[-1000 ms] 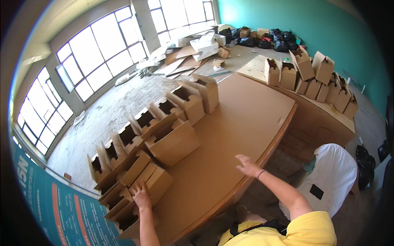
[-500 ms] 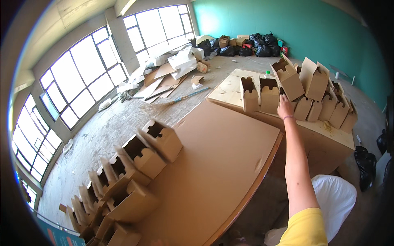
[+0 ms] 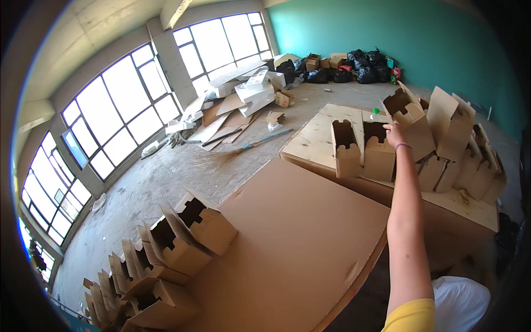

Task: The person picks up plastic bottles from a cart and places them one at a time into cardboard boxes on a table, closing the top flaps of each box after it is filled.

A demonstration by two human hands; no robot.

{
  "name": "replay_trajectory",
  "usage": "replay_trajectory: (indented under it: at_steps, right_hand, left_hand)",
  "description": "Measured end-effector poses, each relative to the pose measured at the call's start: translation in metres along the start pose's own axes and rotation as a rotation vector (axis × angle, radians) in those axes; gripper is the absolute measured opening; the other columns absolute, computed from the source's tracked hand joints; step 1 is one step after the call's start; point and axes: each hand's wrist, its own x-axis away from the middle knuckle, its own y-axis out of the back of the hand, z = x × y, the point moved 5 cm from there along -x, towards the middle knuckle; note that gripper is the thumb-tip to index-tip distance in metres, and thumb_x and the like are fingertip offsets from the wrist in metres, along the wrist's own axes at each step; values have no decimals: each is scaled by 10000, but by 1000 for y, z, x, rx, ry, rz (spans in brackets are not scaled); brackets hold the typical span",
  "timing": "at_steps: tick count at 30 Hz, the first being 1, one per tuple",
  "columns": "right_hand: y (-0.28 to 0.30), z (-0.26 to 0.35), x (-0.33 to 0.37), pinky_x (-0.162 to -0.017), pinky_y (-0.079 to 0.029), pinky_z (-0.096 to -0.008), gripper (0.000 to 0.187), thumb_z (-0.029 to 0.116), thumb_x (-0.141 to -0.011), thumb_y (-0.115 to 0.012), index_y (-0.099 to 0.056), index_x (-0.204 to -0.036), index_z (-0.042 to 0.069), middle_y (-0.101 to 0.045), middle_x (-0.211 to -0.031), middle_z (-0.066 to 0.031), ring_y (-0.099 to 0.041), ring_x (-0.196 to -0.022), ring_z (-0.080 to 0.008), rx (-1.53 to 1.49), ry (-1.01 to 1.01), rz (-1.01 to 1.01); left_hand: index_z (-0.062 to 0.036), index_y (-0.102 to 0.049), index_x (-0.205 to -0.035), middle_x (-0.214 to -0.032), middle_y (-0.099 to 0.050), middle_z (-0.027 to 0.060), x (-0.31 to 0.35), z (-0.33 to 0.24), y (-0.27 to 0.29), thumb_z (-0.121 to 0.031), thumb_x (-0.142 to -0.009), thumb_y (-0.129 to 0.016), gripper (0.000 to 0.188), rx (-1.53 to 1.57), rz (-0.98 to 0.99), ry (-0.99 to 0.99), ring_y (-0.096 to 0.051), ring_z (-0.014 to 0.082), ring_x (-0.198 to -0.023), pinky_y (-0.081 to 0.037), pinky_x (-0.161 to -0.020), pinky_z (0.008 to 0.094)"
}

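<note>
My right hand (image 3: 394, 134) reaches far out over the plywood-topped stand at the right. Its fingers are bent over the upper right edge of an open cardboard box (image 3: 379, 159) with notched rims, and appear closed on it; the fingertips are partly hidden. Just right of the hand, a larger open box (image 3: 414, 128) leans tilted on top of other boxes. Another upright notched box (image 3: 347, 150) stands to the left of the gripped one. Behind them shows the green cap of a bottle (image 3: 375, 112). My left hand is out of view.
A broad cardboard-covered table (image 3: 293, 221) lies in front of me, with rows of open boxes (image 3: 207, 224) along its left side. More boxes (image 3: 470, 166) crowd the plywood (image 3: 318, 133) at right. Beyond are a broom (image 3: 257, 142), scrap sheets (image 3: 232, 105) and black bags (image 3: 368, 74).
The view has shifted, so the scene sits lower and the right-hand stand farther right. My right hand has risen from beside the box to its upper edge.
</note>
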Motion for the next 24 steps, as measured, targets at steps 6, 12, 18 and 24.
replay_trajectory:
  at_steps: [6,12,18,24]
  right_hand:
    - [-5,-62,19,-811,-532,-397,237,83,-857,-591,-673,-1056,-16,-664,-1012,-211,-653,-966,-343,24,-24,-237]
    - [123,-18,77,-848,-526,-316,221,75,-950,-533,-665,-1083,-42,-687,-1083,-176,-671,-1001,-203,-406,-14,-405]
    - [238,126,226,-889,-524,-312,252,100,-991,-509,-635,-1123,-75,-690,-1058,-146,-663,-980,-197,-634,206,-401]
    - [198,261,357,-773,-526,-281,214,140,-943,-589,-705,-975,-37,-716,-930,-130,-664,-855,-159,-1039,151,132]
  left_hand:
    - [-27,-292,-1474,-1548,-210,213,5,3,-17,-287,-926,-462,629,55,76,71,-142,413,-1437,-102,-1163,552]
    - [-57,-288,-1484,-1555,-199,200,17,-1,-8,-289,-920,-470,636,33,31,94,-134,401,-1442,-101,-1166,545]
    - [-87,-289,-1492,-1552,-215,188,19,11,-29,-342,-932,-480,644,26,-119,50,-160,373,-1441,-124,-1171,520]
    - [-70,-434,-1391,-1487,-319,210,29,43,3,-174,-837,-679,615,452,-258,176,-362,421,-1336,-356,-1069,502]
